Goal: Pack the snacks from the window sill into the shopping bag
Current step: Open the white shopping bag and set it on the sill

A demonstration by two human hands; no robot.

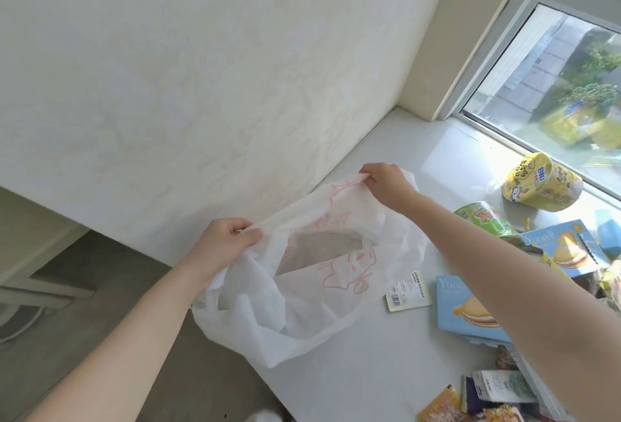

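Bag (295, 327) held open at the sill's (369, 381) left edge; snacks unpacked.

Left hand (223, 240) grips the near rim, fingers curled and clamped on the bunched film. Right hand (386, 183) pinches the far rim, thumb and fingers closed on it. The mouth is stretched wide between them. The bag is thin, white, translucent, crinkled plastic with a red line drawing, its base slumped on the smooth pale sill and overhanging the edge. To the right lie blue boxes (463, 307), a green cup (484, 216), yellow cups (541, 183) by the window, a flat barcoded packet (408, 290), and foil sachets (440, 405) at the near edge.
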